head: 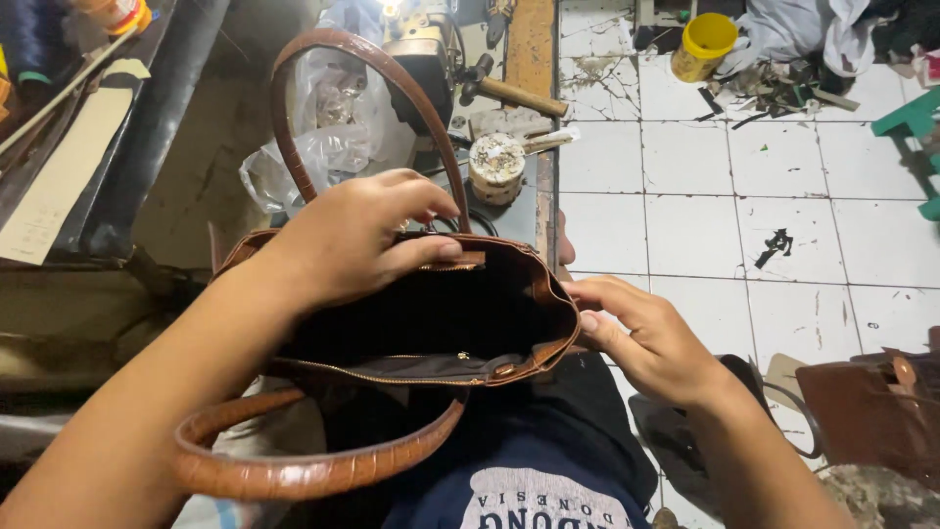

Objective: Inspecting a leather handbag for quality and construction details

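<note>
A brown leather handbag [534,294] with a dark lining sits open on my lap, one handle [294,470] curving toward me and the other handle [392,73] arching up behind. My left hand [348,235] grips the far rim of the bag, thumb and fingers pinching it near a brass fitting. My right hand [646,338] holds the bag's right end, fingers pressed on the rim. A zip runs along the inner pocket [392,370].
A sewing machine [426,49] stands on the worktable ahead, with a hammer [514,93], a small round tin [496,167] and a clear plastic bag [323,137]. A yellow cup [703,44] and scraps lie on the white tiled floor. Another brown bag [867,407] sits at right.
</note>
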